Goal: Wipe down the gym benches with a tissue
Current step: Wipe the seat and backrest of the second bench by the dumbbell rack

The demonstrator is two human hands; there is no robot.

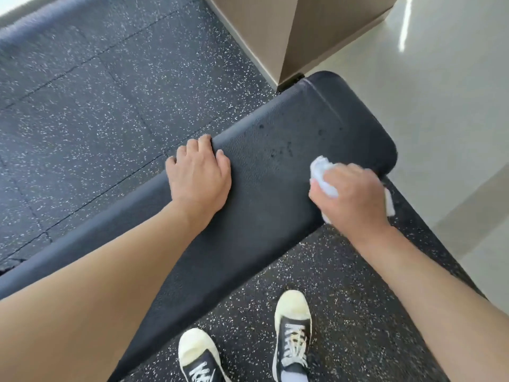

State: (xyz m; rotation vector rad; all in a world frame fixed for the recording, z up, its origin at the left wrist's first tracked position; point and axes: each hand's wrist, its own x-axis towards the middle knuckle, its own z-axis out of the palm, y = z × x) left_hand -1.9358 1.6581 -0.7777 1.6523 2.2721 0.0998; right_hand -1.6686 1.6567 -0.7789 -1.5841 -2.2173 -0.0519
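Underfoot, we stand on black rubber floor tiles (91, 111) flecked with white, and the dark padded bench (264, 188) crosses the view from lower left to upper right, its rounded end stopping just short of a beige column (297, 31). Beyond that end of the bench, the rubber gives way to a pale glossy floor (440, 106) catching a streak of light.

Our left hand (199, 172) rests on the far edge of the bench, its fingers (205, 140) curled over the rim. Our right hand (355, 194) is at the near edge of the bench, close to its rounded end, fingers clenched around a crumpled white tissue (322, 172) that touches the padding.

Most of the tissue is hidden under the right hand, which is blurred. The bench frame cannot be seen, and its lower end is cut off behind our left forearm. Near the bench, our sneakers (293, 326) are cropped at the bottom edge. We find no writing we can read.
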